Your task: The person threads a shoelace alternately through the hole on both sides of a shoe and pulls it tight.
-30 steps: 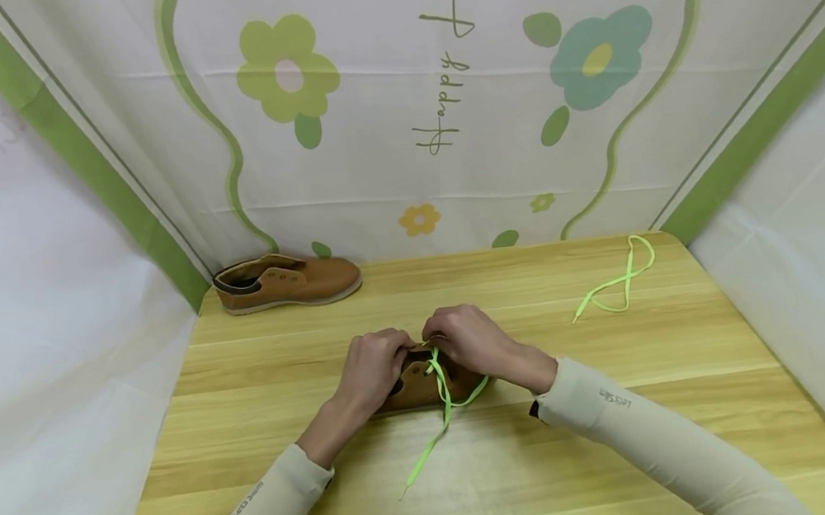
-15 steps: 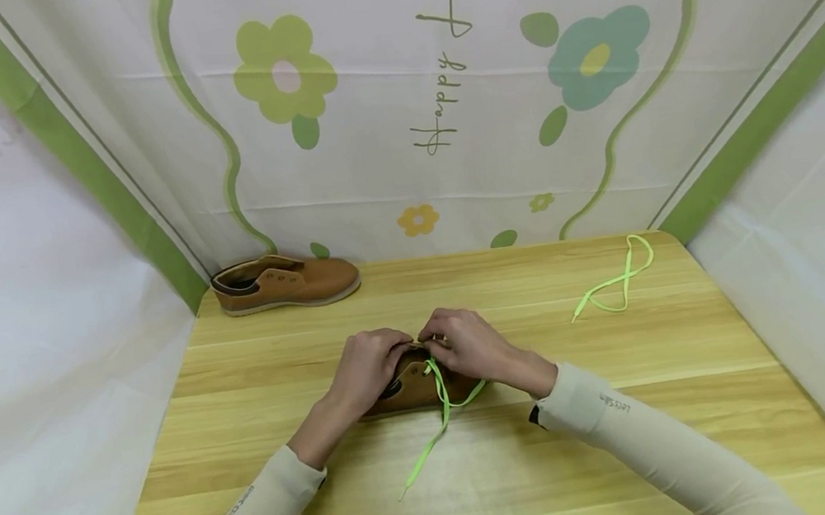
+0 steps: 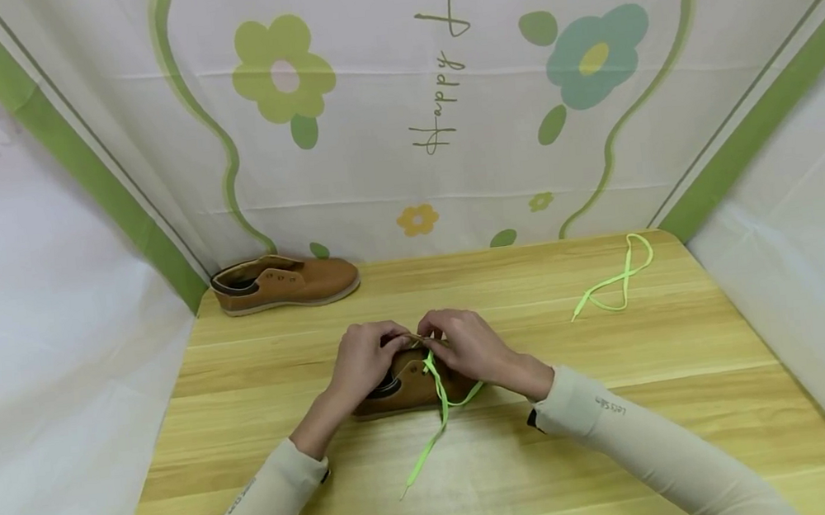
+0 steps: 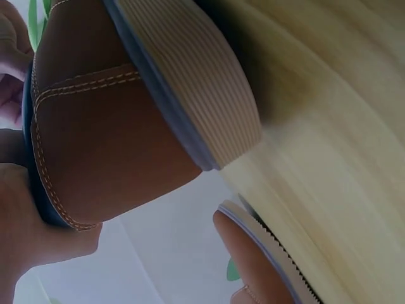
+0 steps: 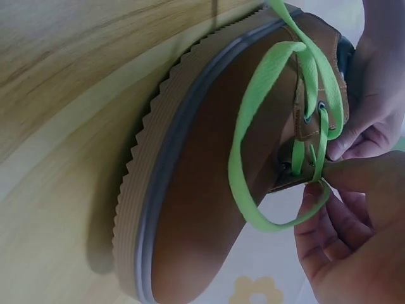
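Note:
A brown shoe (image 3: 405,392) sits in the middle of the table, toe to the right. My left hand (image 3: 364,360) pinches the far eyelet flap (image 5: 297,182) near the top of the shoe. From the toe side, my right hand (image 3: 472,349) bends over the opening, its thumb and forefinger pinching a bright green shoelace (image 5: 238,166) at that flap. The lace passes through eyelets on both flaps and makes a wide loop over the toe. Its loose end (image 3: 423,464) trails onto the table toward me. In the left wrist view, the ribbed heel (image 4: 196,82) shows up close.
A matching brown shoe (image 3: 296,284) without a lace stands at the back left of the wooden table (image 3: 553,476). Another green shoelace (image 3: 619,279) lies at the back right. A white printed curtain (image 3: 374,170) closes off the back, with white fabric on both sides.
The shoe has shifted slightly left. My right hand has moved a little left, its fingertips meeting the left hand's at the far flap. The spare shoe and lace have stayed put.

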Tool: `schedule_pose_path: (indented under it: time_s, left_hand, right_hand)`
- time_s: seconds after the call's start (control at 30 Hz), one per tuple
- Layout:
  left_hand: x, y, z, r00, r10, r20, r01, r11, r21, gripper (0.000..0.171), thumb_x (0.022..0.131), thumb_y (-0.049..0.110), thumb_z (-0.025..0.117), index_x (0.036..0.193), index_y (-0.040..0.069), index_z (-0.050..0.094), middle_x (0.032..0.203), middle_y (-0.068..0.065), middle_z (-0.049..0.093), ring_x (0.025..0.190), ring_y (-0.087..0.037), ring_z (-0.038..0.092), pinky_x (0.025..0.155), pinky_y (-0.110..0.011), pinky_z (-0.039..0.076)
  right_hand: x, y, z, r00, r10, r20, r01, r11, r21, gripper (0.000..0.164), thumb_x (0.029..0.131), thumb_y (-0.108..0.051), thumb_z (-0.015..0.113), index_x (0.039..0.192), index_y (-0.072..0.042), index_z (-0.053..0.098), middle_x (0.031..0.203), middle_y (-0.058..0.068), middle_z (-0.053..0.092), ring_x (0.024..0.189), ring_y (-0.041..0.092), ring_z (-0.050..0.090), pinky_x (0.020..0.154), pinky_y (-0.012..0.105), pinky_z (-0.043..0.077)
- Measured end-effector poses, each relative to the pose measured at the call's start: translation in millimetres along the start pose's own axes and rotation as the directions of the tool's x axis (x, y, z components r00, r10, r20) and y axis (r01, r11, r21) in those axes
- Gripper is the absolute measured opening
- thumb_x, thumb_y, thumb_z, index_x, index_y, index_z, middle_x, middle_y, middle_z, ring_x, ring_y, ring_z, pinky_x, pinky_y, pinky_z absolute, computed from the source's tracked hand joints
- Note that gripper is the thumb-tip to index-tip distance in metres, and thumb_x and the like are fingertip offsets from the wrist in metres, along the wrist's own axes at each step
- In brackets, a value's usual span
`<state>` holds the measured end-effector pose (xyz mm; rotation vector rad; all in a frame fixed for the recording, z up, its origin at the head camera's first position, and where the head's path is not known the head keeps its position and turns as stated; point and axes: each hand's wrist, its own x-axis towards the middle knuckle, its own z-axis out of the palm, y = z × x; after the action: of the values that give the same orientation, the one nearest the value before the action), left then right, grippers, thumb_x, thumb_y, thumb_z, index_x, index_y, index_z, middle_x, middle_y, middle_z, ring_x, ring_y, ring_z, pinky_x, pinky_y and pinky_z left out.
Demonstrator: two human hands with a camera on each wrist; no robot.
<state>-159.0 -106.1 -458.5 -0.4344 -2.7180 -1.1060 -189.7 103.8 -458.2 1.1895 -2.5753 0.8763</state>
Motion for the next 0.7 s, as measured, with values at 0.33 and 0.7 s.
schedule_pose_path:
  time_s: [0.33,0.7]
  left_hand:
    - [4.6,0.9,-3.3,0.992,-0.104,0.067,0.108,0.993,-0.05,0.007,0.097,0.01,0.077,0.098,0.012,0.083,0.089,0.0,0.08,0.069,-0.008,0.065,0.066,-0.033,0.054]
    - [4.6,0.2,-0.4,0.99,-0.122,0.076,0.126,0.991,-0.046,0.006,0.098,0.011,0.076,0.098,0.011,0.083,0.088,0.001,0.08,0.07,-0.009,0.067,0.066,-0.033,0.055]
  right_hand:
    - [-1.5,3.8,7.0,0.985,-0.165,-0.058,0.156,0.978,-0.135,0.011,0.09,-0.002,0.083,0.096,-0.01,0.079,0.093,0.001,0.076,0.086,0.018,0.071,0.072,0.035,0.06]
    - [1.1,-2.7,14.5,0.975,-0.22,-0.01,0.207,0.93,-0.303,0.008,0.094,-0.006,0.081,0.097,-0.012,0.082,0.093,0.002,0.074,0.084,0.016,0.068,0.068,0.028,0.06]
